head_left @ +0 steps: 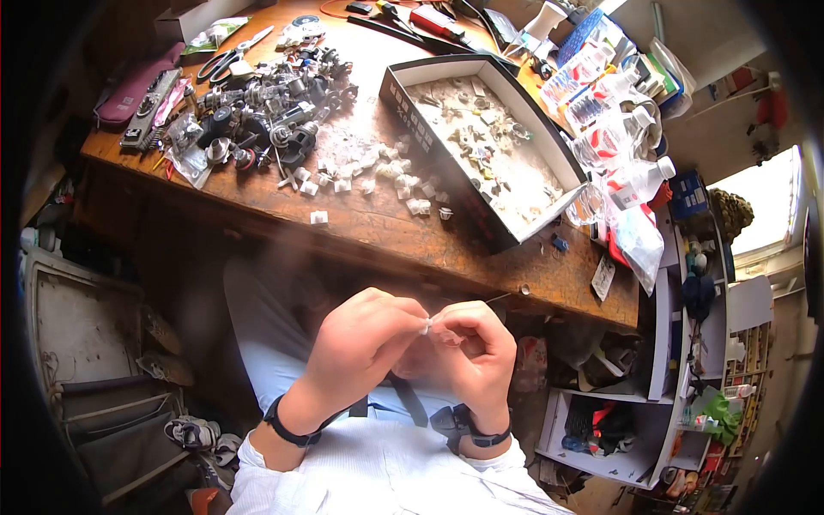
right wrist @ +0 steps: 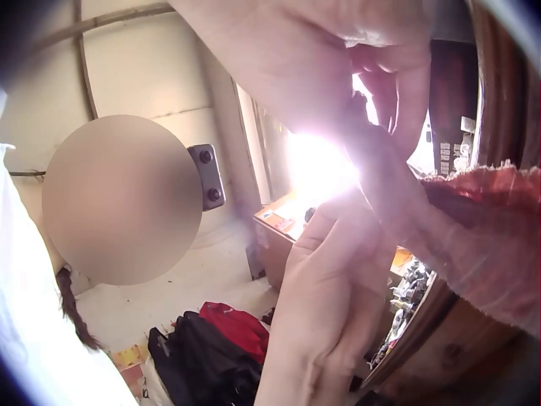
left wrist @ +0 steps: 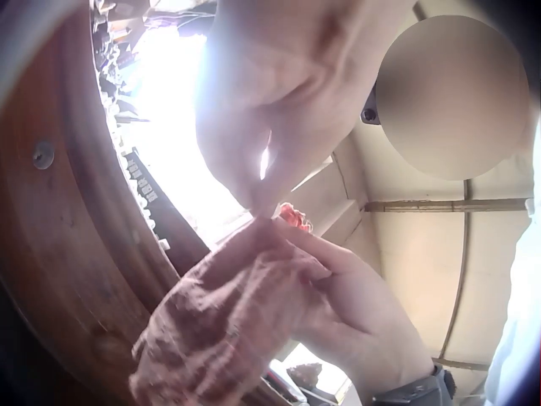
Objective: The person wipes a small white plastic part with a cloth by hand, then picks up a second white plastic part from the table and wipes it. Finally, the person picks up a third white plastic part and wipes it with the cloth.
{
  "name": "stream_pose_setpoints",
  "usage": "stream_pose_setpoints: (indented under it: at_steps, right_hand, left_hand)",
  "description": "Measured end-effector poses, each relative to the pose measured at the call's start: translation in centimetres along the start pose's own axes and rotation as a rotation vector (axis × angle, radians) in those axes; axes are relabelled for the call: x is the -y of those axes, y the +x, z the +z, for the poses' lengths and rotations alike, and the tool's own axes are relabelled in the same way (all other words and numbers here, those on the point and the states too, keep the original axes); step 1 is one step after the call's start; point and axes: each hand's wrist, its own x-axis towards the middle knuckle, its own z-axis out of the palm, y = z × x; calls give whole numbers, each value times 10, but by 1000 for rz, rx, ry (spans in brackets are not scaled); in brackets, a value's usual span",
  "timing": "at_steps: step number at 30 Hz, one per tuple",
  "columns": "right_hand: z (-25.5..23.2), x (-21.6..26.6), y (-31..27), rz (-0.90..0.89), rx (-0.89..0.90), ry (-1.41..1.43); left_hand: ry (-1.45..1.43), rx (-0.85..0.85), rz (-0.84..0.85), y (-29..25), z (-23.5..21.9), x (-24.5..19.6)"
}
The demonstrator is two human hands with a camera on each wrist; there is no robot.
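Note:
Both hands meet above the lap, in front of the table edge. The left hand (head_left: 365, 336) pinches a small white piece (head_left: 427, 326) between thumb and fingertips; glare hides its shape. Touching it, the right hand (head_left: 479, 350) has curled fingers that grip a thin reddish cloth (left wrist: 224, 326), which hangs down from them in the left wrist view. That cloth (right wrist: 494, 241) also shows in the right wrist view, beside the joined fingertips. Whether the right fingertips also hold the white piece is hard to tell.
Small white parts (head_left: 403, 172) lie scattered on the wooden table (head_left: 275, 199). Behind are a heap of dark metal parts (head_left: 292, 103), an open box (head_left: 410, 112) of small pieces, scissors (head_left: 232, 58) and plastic bottles (head_left: 635, 182). A shelf unit (head_left: 618, 468) stands at right.

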Motion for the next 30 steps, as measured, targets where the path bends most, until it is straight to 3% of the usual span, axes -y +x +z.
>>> stream_pose_setpoints:
  at_steps: [2, 6, 9, 11, 18, 21, 23, 28, 30]
  right_hand:
    - [-1, 0, -1, -13, 30, -28]
    - [2, 5, -4, 109, 1, 4]
    - [2, 5, -5, 129, -19, 26]
    - [1, 4, -5, 138, -15, 46]
    - [6, -3, -4, 49, -21, 44]
    - [8, 4, -2, 64, -64, 63]
    - [7, 6, -1, 97, -99, 100]
    - [4, 6, -2, 63, 5, 33]
    - [5, 6, -1, 53, 9, 30]
  left_hand:
    - [50, 104, 53, 2, -4, 0]
    - [156, 153, 111, 5, -2, -3]
    - [25, 76, 62, 2, 4, 0]
    - [-113, 35, -62, -1, 5, 1]
    - [82, 87, -32, -1, -2, 1]
    - [-97, -25, -225, -4, 1, 2]
    - [-107, -56, -216, -7, 4, 4]
    - [-46, -108, -161, -6, 6, 3]
    - [-13, -36, -114, -4, 5, 1]
